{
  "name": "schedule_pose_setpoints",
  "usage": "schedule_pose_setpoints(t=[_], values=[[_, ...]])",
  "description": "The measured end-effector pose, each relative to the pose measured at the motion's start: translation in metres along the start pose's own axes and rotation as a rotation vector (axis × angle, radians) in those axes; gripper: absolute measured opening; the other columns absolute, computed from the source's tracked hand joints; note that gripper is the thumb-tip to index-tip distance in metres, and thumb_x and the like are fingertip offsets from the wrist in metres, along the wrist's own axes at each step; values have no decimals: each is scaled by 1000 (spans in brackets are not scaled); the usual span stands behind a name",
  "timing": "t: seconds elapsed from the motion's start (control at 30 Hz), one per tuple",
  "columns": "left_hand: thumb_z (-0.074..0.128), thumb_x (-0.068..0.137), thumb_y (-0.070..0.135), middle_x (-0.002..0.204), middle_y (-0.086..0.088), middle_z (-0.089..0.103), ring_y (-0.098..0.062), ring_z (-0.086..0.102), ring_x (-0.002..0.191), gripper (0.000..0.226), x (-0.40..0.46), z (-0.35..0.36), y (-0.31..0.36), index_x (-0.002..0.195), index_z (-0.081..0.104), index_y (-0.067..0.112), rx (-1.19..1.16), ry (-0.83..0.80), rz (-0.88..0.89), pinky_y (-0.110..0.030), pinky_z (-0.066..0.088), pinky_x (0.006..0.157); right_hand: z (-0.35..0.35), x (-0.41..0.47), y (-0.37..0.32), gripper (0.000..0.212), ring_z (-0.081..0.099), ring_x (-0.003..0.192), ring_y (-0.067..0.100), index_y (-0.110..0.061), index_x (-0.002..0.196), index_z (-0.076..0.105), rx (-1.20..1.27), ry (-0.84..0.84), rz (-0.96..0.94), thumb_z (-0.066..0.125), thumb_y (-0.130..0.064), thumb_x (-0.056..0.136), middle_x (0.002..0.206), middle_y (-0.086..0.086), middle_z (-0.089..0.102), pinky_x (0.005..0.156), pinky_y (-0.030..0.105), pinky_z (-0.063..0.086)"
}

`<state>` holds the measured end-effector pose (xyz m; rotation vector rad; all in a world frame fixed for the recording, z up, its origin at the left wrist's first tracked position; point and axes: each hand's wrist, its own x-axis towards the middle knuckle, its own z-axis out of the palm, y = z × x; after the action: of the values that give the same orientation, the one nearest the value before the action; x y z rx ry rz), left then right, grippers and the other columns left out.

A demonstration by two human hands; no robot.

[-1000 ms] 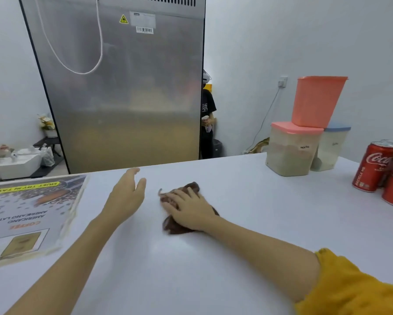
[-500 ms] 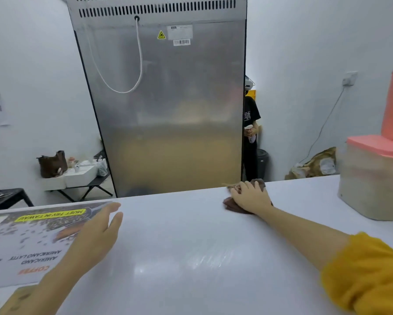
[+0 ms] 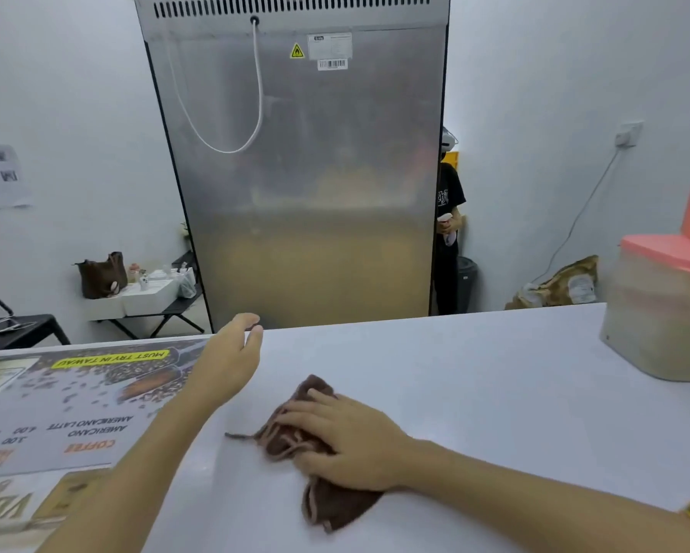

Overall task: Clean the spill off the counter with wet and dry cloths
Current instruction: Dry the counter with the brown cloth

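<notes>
- The right hand [image 3: 347, 441] lies flat on the brown cloth [image 3: 323, 472], fingers spread and pressing it to the white worktop [image 3: 475, 393]; it pins the cloth and does not clutch it.
- The cloth sits bunched near the middle of the worktop, just right of the printed menu sheet [image 3: 76, 405].
- The left hand [image 3: 231, 361] is relaxed and holds nothing, beside the sheet's edge.
- No spill is plainly visible on the glossy surface.
- To wipe well, I would keep the palm flat with even pressure, overlap the strokes, and steer clear of the pink-lidded container [image 3: 662, 313].
</notes>
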<state>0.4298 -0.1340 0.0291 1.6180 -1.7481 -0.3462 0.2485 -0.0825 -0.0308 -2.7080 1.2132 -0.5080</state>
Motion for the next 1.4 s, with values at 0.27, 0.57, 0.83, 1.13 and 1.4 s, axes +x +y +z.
schedule_pose_setpoints(t=[0.27,0.57,0.83,1.13,1.4], values=[[34,100,27,120,-6,60,-23,53,106,32,-26,-35,-42,126,49,18,134,53,-35,-32,39,83,25,150,72,44,24,139,26,-16,131,48,8,158,674,24,-32,98,143,-1,42,114,46,13],[32,100,28,115,-11,62,-31,56,106,32,-77,-75,-38,126,44,14,169,117,-64,-39,44,86,49,115,-46,52,27,136,22,-26,139,40,-28,-49,168,16,-37,94,149,-8,36,114,40,17],[31,100,31,126,-4,56,-24,49,110,36,-125,-70,20,131,45,20,-52,-15,-75,-30,33,82,-4,-79,-79,46,2,140,-3,-36,146,23,6,-169,-100,30,-36,101,154,-22,17,115,20,-3],[30,100,28,111,-3,62,-25,55,103,33,-162,-22,52,124,50,18,-118,42,76,-33,41,84,-13,-67,3,48,20,141,23,-29,141,34,-146,98,729,29,-36,93,151,-11,29,116,40,12],[30,100,28,118,-3,62,-22,55,106,33,-173,-8,38,125,50,18,21,-52,188,-34,44,86,-24,-196,-108,44,-7,137,-13,-43,144,24,-40,-52,289,31,-38,100,145,-35,5,113,13,-8]])
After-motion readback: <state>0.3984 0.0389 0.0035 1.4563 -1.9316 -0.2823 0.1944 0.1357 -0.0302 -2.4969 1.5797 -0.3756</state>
